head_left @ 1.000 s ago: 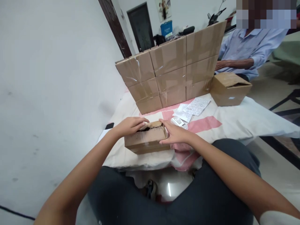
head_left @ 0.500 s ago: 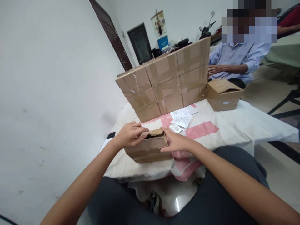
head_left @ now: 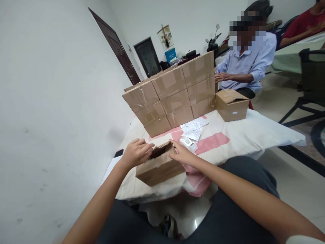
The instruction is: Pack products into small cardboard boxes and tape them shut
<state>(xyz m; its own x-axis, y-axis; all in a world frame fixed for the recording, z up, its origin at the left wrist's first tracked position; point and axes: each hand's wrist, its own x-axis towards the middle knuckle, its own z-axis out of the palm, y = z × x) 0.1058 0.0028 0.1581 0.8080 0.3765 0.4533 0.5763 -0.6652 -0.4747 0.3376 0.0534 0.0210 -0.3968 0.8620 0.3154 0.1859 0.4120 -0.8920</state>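
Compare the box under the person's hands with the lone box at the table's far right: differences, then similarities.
The near box has the left hand and right hand on it; the far box is untouched. The near box shows a dark gap on top; the far box's flaps cover its top. Only the far box shows a white label. Both are plain brown cardboard.

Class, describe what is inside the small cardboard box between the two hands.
The small cardboard box, left hand and right hand at its flaps, is partly open. Only a dark gap shows; flaps and shadow hide any contents.
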